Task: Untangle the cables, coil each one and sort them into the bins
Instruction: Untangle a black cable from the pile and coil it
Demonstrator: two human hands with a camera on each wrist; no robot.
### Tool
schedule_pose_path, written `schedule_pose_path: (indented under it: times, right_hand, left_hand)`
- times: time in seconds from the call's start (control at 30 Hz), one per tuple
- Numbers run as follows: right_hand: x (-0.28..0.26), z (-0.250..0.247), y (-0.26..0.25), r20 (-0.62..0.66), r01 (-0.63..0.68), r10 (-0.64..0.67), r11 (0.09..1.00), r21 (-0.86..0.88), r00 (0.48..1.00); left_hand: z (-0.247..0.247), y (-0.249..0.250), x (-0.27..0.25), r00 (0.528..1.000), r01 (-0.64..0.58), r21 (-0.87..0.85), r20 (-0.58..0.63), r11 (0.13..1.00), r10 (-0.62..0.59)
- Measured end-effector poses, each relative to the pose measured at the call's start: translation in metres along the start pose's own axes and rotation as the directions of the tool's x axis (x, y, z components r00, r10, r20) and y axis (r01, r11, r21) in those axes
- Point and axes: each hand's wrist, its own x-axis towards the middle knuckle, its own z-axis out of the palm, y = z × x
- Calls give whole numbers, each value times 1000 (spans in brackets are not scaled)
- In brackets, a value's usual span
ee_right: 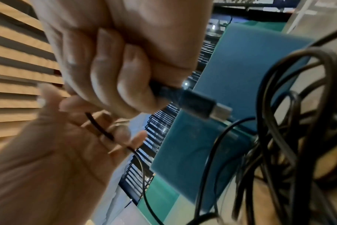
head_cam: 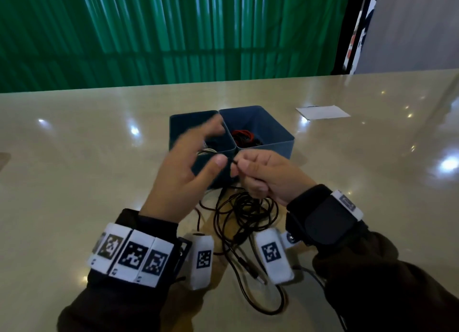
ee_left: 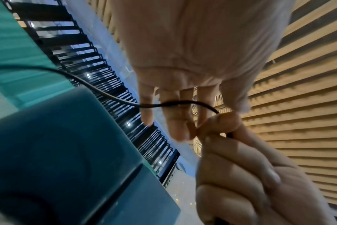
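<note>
A tangle of black cable (head_cam: 244, 207) lies on the table in front of two blue bins. My right hand (head_cam: 248, 169) is curled round one strand, and the cable's plug (ee_right: 200, 105) sticks out of the fist. That strand (ee_left: 110, 97) runs from the right hand's fingertips (ee_left: 221, 121) across my left hand (head_cam: 213, 144), whose fingers (ee_left: 175, 121) are spread and straight, with the thumb beside the cable. The left bin (head_cam: 178, 123) holds a pale coil (head_cam: 206, 151). In the right bin (head_cam: 273, 123) lies a red coil (head_cam: 242, 134) with some dark cable.
A white sheet of paper (head_cam: 323, 112) lies at the back right of the glossy beige table (head_cam: 74, 170). Another plug end (head_cam: 258, 278) of the tangle rests near the table's front edge between my wrists. A green slatted wall stands behind.
</note>
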Motion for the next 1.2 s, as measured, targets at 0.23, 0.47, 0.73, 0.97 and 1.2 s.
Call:
schedule_pose_path:
  times: [0.23,0.47,0.73,0.97,1.2]
  right_hand:
    - [1,13,8,158,-125,84,955,270,984]
    - [5,24,16,331,-106,-69,869,484,941]
    - [6,8,13,-61,181,-180,790,586,982]
    - [5,-7,11,-357,-50,-206,805,-592,911]
    - [1,13,3,-123,-135,88,880,-456,988]
  left_hand:
    - [6,-4,-1,995,55,-86,84,995,-47]
    - [13,-12,-3,982,167,-173,117,971,-148]
    - [24,-5,-5,905,232,64,351,971,-240]
    - [21,-6,-4,912,184,183,334,966,-237]
    - [15,6,-2,988,154,-107,27,982,-152]
